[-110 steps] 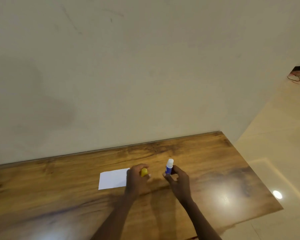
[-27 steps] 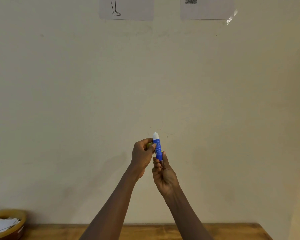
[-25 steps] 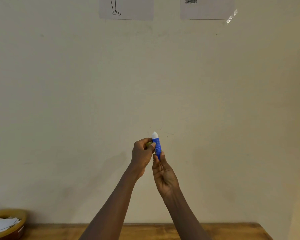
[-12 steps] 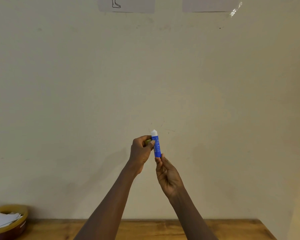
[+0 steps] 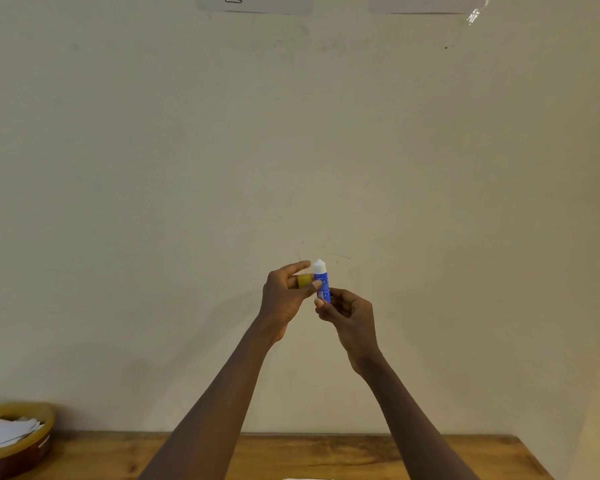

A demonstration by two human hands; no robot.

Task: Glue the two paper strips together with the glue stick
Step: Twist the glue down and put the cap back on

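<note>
Only uncapping appears done: mid-frame, right hand (image 5: 350, 317) grips the glue stick (image 5: 322, 282) low down, left hand (image 5: 284, 299) pinches the yellow cap (image 5: 304, 280); gluing the paper strips remains.

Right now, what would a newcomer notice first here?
The blue glue stick, uncapped with its white tip up, held at centre frame against the wall: the right hand pinches its base, the left hand holds the yellow cap beside it. At lower left, a bowl of paper pieces sits on the wooden table.
</note>
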